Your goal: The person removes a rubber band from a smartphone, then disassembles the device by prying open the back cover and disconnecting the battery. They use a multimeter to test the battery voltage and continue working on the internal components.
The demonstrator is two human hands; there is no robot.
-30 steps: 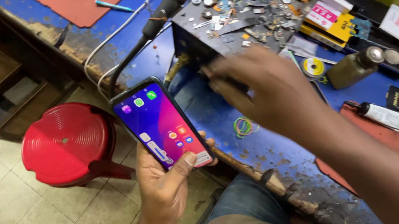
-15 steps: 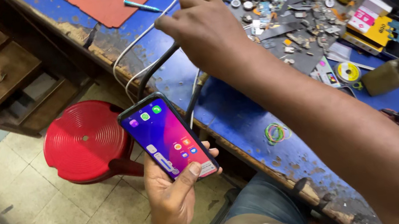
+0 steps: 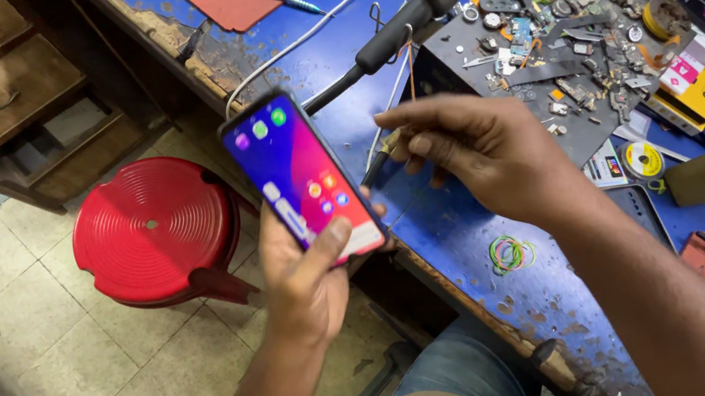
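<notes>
Cradled in the left hand, thumb on its lit screen, the phone sits left of the bench while the right hand pinches a thin tool; best bring the tip over slowly.

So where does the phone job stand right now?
Looks done: the smartphone is closed up and lit, showing its home screen. In hand: the left hand holds it, thumb on the glass, while the right hand pinches a thin cable end beside it, not plugged in. Left: the hot-air handpiece and the loose parts on the gray tray remain out.
</notes>
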